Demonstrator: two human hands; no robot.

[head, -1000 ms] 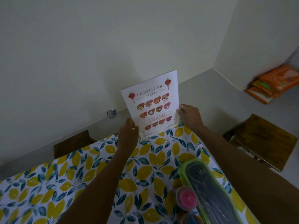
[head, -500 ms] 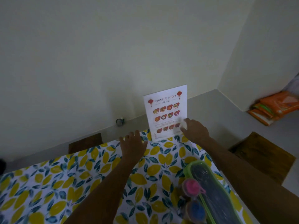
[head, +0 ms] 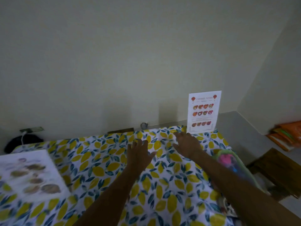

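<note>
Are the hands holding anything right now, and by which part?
Nothing is held. The left hand and right hand are open, fingers spread over the tablecloth; the menu card stands unheld at its far edge.

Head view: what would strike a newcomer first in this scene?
The white menu card with red food pictures stands upright at the far right edge of the lemon-print tablecloth, before a pale wall. The left hand and right hand hover open over the cloth, the right nearer the card.
</note>
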